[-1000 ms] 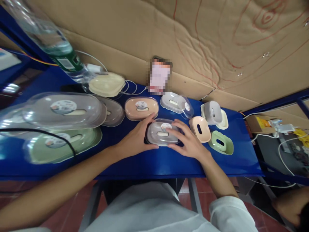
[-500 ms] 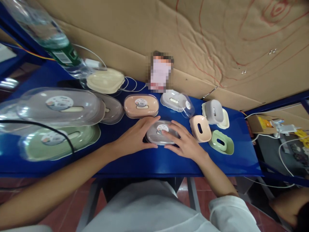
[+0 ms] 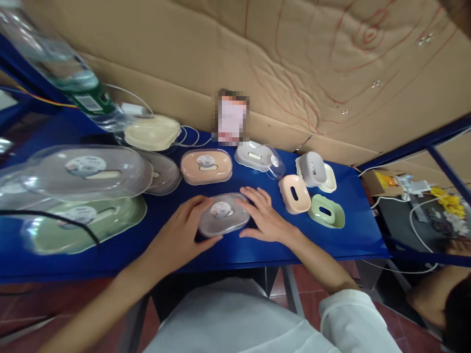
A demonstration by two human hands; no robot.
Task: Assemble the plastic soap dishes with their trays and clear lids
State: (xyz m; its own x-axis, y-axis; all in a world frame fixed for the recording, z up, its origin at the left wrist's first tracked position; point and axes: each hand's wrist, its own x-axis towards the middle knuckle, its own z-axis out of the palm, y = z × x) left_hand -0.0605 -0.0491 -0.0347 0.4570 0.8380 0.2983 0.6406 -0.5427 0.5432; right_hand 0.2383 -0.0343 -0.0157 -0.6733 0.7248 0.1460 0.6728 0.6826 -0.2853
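Observation:
A small oval grey plastic box with a clear lid and a round label [image 3: 225,215] is between my hands near the front of the blue table. My left hand [image 3: 187,220] curves around its left end, fingers behind and thumb at the front edge. On the right end, my right hand [image 3: 267,218] has its fingertips on the lid and its thumb by the front edge. Behind it sits a pink lidded box [image 3: 206,167]. Right of my right hand are an open pink container [image 3: 300,201] and an open green container [image 3: 336,218], each with a slot in its bottom.
Large lidded boxes, grey [image 3: 47,171] and green [image 3: 47,235], stand at the left by a tilted water bottle [image 3: 86,95]. A phone [image 3: 231,117] leans on the cardboard wall [image 3: 165,49]. Grey containers [image 3: 312,166] stand back right. Another person's arm [image 3: 429,296] shows at lower right.
The grey lidded box has moved left and a little toward me, with both hands along with it. The view has shifted slightly. The other boxes keep their places.

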